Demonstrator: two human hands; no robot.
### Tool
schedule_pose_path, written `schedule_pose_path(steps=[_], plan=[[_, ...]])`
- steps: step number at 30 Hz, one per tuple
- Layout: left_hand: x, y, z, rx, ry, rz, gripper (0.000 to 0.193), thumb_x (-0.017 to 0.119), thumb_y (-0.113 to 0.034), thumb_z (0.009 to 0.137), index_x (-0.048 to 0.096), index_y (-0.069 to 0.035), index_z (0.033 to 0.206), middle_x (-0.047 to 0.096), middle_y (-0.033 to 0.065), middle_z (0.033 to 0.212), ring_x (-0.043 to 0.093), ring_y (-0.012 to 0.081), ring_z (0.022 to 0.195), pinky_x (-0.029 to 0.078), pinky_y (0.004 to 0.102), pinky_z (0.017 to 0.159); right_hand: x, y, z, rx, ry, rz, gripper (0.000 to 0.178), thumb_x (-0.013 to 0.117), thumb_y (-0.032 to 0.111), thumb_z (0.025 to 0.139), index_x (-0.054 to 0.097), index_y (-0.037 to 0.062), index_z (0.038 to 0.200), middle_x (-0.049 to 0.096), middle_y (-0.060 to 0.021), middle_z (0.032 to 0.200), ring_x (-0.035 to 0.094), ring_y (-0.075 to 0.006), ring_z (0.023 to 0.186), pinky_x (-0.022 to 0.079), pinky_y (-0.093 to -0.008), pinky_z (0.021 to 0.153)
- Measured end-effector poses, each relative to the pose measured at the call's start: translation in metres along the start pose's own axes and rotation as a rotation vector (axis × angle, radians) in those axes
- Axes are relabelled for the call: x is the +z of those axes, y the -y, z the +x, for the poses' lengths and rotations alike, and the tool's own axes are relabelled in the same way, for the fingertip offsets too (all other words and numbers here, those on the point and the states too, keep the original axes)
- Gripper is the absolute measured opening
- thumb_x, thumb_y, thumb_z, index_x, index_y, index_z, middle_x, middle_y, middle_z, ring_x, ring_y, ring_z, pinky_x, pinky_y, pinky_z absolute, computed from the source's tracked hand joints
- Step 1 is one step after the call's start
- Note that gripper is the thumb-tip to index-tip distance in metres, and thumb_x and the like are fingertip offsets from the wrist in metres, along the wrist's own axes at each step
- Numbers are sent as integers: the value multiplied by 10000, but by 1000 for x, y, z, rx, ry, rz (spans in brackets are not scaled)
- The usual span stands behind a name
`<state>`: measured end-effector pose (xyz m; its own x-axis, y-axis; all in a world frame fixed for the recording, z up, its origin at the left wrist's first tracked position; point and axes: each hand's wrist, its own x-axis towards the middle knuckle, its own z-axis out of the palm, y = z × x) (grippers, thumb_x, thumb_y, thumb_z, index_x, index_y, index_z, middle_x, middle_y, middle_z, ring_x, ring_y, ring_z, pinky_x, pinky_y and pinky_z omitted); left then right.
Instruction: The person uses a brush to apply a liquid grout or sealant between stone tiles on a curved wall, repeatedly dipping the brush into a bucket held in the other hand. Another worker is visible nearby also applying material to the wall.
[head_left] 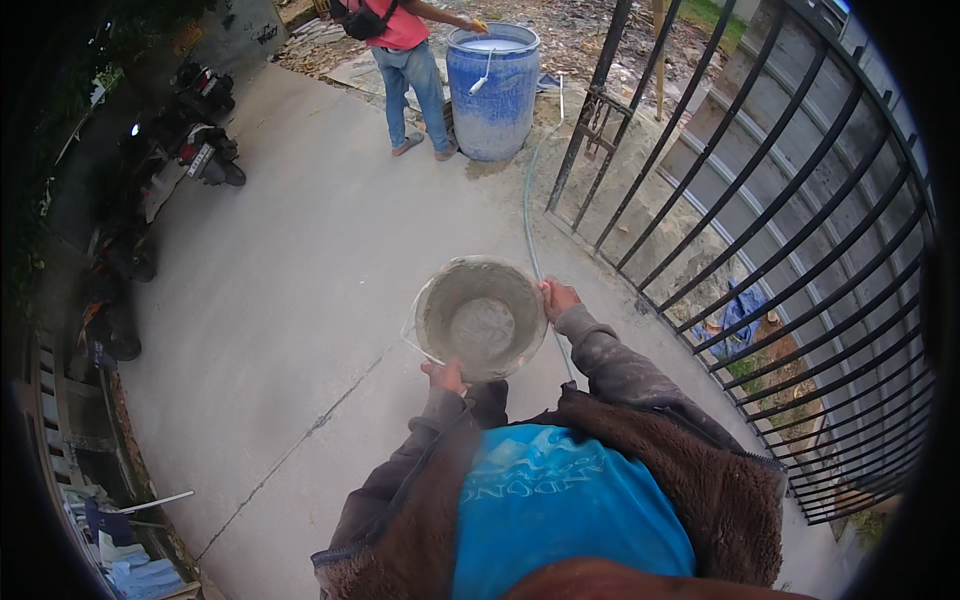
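A round bucket (pixel 480 322), its inside coated with grey cement, is held out in front of my body over the concrete. My left hand (pixel 446 377) grips its near left rim, close to where the thin wire handle (pixel 410 318) meets the side. My right hand (pixel 558 298) is closed on the right rim. The bucket's mouth faces up toward me, and I see no load in it, only cement residue on the wall and bottom. The fingers beneath the rim are partly hidden.
A large blue drum (pixel 492 105) of pale liquid stands ahead, with a person (pixel 405 60) reaching to its rim. A hose (pixel 529 190) runs along the ground. The black barred gate (pixel 740 190) stands on the right. Motorcycles (pixel 208 155) line the left side of the concrete floor (pixel 270 280).
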<state>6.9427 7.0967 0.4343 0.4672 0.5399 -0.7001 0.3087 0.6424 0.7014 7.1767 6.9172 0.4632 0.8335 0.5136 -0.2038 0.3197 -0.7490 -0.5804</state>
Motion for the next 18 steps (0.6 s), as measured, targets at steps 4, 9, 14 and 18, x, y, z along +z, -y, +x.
schedule_pose_path(steps=[4, 9, 14, 18], plan=[[104, -115, 54, 24, 111, 7, 590, 578, -66, 826, 156, -88, 1239, 387, 251, 1248, 588, 377, 1073, 603, 556, 761, -69, -38, 107, 143, -347, 171, 415, 377, 426, 1051, 610, 87, 1002, 689, -197, 956, 649, -422, 927, 490, -492, 800], [219, -196, 212, 136, 265, 220, 607, 592, -58, 790, 165, -47, 1221, 455, 238, 1158, 628, 336, 971, 617, 453, 667, -166, 0, 225, 90, -609, 321, 312, 509, 373, 1021, 647, 94, 1040, 662, -141, 861, 674, -334, 911, 510, -416, 778], [358, -253, 357, 252, 349, 245, 579, 624, -89, 762, 255, 11, 1197, 538, 210, 1031, 647, 244, 747, 552, 352, 522, -181, 15, 383, -237, -736, -241, 247, 625, 287, 964, 658, 108, 1130, 672, -130, 974, 675, -323, 948, 532, -425, 796], [423, -345, 449, 314, 404, 337, 566, 642, -98, 760, 296, 19, 1192, 559, 200, 994, 635, 217, 660, 531, 333, 468, -236, 39, 495, -48, -318, 0, 303, 652, 258, 934, 619, 146, 1214, 586, -98, 1277, 631, -323, 1068, 544, -421, 815]])
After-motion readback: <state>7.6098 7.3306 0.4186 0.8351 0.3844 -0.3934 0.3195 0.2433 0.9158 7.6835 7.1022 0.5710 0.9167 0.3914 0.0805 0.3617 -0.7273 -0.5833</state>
